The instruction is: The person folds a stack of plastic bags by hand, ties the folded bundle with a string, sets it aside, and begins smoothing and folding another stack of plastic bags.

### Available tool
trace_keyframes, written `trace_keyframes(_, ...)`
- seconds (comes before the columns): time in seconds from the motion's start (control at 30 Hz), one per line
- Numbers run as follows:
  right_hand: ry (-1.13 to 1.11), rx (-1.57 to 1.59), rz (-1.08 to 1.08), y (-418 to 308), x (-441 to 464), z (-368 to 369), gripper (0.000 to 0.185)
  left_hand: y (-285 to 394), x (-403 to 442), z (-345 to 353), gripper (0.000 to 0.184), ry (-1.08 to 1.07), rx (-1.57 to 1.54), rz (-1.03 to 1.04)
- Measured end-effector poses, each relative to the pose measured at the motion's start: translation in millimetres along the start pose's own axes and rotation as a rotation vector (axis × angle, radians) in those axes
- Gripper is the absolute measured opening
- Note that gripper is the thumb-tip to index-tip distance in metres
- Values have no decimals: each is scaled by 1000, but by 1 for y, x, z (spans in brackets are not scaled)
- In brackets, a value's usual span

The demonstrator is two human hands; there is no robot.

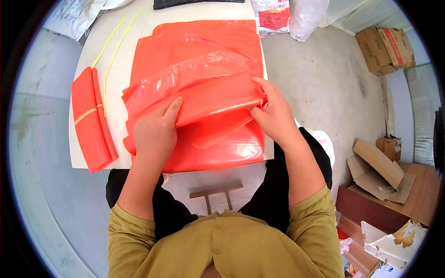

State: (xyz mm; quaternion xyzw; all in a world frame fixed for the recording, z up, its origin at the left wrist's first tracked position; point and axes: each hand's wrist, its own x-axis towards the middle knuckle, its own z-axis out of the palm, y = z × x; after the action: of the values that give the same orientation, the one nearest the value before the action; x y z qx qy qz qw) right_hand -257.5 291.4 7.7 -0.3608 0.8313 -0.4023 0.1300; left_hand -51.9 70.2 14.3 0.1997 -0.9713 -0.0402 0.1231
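Observation:
A stack of red plastic bags (204, 41) lies spread over the white table. My left hand (156, 129) grips the left side of a folded red plastic bag (215, 99), its thumb on top and its other fingers hidden beneath. At the bag's right end, my right hand (272, 111) pinches the fold between thumb and fingers. The fold is raised a little above the red sheets under it. Left of the stack rest folded red bundles (89, 123), each bound with a yellow tie.
Yellow-green strips (109, 65) trail across the table (104, 53) beyond the bundles. A black package (199, 3) lies at the far edge. White sacks (273, 18) stand behind on the right. Cardboard boxes (385, 50) and an opened carton (378, 169) are farther right.

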Motion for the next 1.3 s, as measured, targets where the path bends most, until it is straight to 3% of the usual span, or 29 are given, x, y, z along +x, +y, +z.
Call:
trace_keyframes(0.13, -63, 58, 111, -3, 2, -3, 66, -1, -1, 0, 65, -1, 5, -2)
trace_keyframes(0.43, -27, -65, 6, -9, -2, -3, 52, -4, -1, 1, 60, 20, 4, 21)
trace_keyframes(0.53, 139, -464, -289, -15, -2, 3, 53, -7, -5, 6, 58, 5, 17, 43)
trace_keyframes(0.63, -5, -571, -571, -5, 0, 13, 56, -7, -9, 14, 56, -11, 25, 55)
trace_keyframes(0.73, -110, -437, -532, -11, -3, 23, 59, -8, -14, 17, 54, -1, 36, 77)
trace_keyframes(1.03, -138, -681, -567, -30, -5, 68, 57, -11, -26, 27, 49, 62, 33, 151)
trace_keyframes(1.3, -336, -732, -483, -40, 0, 66, 57, -13, -28, 28, 45, 76, 46, 185)
